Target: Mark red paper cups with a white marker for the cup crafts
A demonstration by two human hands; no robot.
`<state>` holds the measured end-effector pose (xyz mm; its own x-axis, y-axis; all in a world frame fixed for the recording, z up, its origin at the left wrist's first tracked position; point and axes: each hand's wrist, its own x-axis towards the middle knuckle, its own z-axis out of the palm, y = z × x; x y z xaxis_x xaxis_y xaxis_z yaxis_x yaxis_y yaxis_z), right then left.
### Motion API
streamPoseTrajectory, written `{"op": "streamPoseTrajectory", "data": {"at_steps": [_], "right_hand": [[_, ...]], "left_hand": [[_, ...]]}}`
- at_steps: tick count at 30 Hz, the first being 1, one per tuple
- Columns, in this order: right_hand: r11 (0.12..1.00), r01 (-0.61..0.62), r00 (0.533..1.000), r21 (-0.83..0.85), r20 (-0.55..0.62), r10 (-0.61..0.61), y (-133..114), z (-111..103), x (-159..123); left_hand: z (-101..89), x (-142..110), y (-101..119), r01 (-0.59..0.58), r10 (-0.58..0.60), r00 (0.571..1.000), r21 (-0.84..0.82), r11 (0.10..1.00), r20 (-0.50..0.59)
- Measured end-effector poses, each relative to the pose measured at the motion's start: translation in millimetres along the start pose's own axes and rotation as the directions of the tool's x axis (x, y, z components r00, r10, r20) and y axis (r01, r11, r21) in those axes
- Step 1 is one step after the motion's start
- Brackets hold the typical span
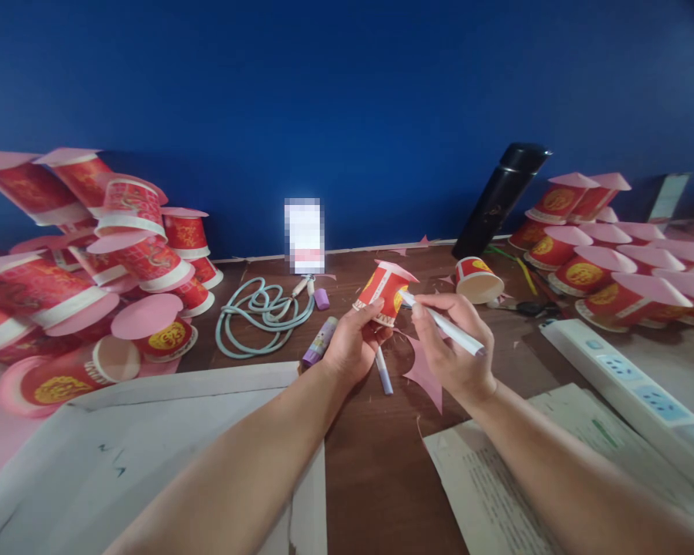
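Left fingers (365,314) pinch a red-and-gold paper cup (387,289), right fingers (459,307) a slim white rod (452,331); a black cylindrical bottle (497,202) stands at two o'clock.

Looks like a small craft wkspace; home or office, can't tell. Brown surface (370,478) against blue wall (347,116), red cups (186,237) w/ pink paper tops (146,316) piled L & R, pink scraps (425,370) + glue stick (320,343) btwn. Pwr strip (630,378), flask (496,199), coiled cable (260,314) also on it.

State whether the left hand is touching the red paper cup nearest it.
Touching. The head view shows the left hand with its thumb against the red paper cup.
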<state>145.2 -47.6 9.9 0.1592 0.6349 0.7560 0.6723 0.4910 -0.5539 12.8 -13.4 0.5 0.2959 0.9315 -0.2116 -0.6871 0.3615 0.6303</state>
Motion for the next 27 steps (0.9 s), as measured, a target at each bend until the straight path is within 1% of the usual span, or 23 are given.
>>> {"op": "streamPoseTrajectory", "data": {"at_steps": [13, 17, 27], "right_hand": [[1.0, -0.022, 1.0, -0.018, 0.001, 0.022, -1.0, -1.0, 0.7], [1.0, -0.015, 1.0, -0.021, 0.0, 0.015, -0.6, -1.3, 0.7], [1.0, 0.004, 1.0, -0.006, 0.01, -0.004, 0.4, 0.9, -0.1]], "left_hand": [[0.1, -0.2, -1.3, 0.009, -0.009, 1.0, 0.006, 1.0, -0.001], [-0.1, -0.4, -1.1, 0.005, -0.005, 1.0, 0.011, 1.0, 0.009], [-0.4, -0.9, -0.7, 0.023, -0.023, 1.0, 0.005, 1.0, -0.009]]}}
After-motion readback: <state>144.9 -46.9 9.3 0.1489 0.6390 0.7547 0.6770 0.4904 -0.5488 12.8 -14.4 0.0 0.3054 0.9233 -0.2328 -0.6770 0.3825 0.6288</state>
